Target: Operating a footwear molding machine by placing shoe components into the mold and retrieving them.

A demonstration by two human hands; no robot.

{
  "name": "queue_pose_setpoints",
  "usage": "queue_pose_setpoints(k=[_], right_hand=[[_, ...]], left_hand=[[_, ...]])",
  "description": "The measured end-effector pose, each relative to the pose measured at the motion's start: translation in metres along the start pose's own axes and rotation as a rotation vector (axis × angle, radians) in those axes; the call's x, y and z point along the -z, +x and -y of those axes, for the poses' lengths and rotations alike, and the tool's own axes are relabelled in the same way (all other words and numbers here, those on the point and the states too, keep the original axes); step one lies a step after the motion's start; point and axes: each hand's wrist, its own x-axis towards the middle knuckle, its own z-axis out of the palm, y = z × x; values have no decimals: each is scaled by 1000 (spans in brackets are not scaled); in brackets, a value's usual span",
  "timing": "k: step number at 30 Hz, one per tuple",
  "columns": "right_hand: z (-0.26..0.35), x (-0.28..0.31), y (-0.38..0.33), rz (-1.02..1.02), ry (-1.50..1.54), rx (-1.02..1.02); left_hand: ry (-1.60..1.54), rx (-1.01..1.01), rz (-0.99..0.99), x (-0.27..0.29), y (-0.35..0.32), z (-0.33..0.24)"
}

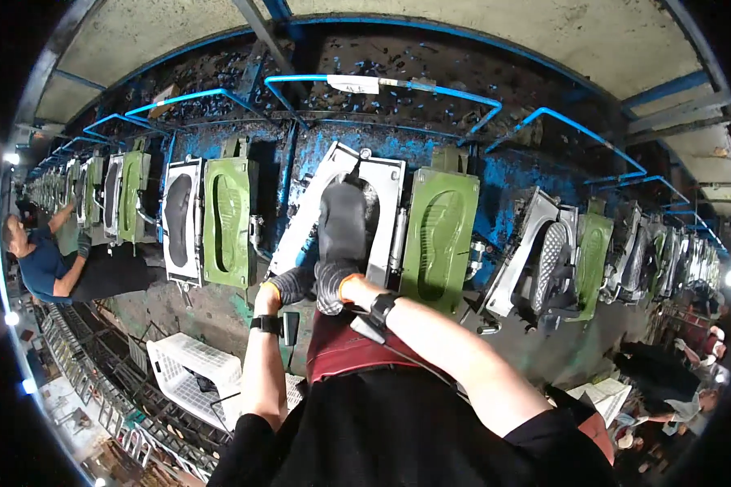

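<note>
While your gloved hands, left [291,284] and right [333,286], grip the dark sole [343,221] at frame centre, the open mould [382,195] lets it peel free.

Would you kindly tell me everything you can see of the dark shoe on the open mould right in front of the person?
The dark grey shoe upper sits toe-up on a last between the open silver metal mould frame and the green sole-patterned mould plate. It looks matte and fabric-like. Its lower end is gripped by the gloved right hand; the gloved left hand touches beside it. Finer details are blurred.
</note>
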Motion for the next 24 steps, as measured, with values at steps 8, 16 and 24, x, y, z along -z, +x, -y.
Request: queue_pose_setpoints(k=[8, 16, 24], right_hand=[[-45, 73, -29, -334, 221, -563], [-54, 26, -24, -398, 608, -1149], [-87, 22, -34, -911, 688, -901]], left_hand=[[-783, 284, -898, -22, 90, -69], [-945, -28, -794, -9, 100, -73], [-650, -176, -1059, 31, 177, -123]])
